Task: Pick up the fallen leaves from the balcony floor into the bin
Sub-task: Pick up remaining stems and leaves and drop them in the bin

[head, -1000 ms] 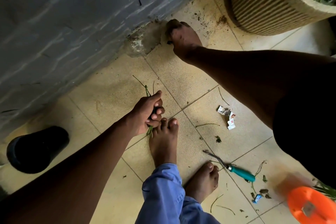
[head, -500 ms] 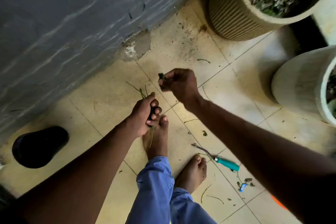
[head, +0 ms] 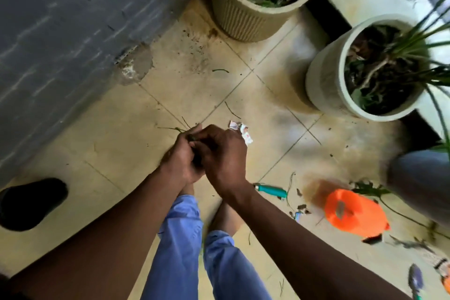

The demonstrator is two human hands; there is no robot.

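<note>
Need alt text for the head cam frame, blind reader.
Seen from above, a person's left hand and right hand meet over a tiled balcony floor, clutching green leaf stems. Two potted plants, a teal-handled tool and an orange object lie nearby.

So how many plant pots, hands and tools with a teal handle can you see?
Plant pots: 2, a ribbed beige round pot and a smooth white round pot
Hands: 2, left hand and right hand
Teal-handled tools: 1
Total: 5
</note>
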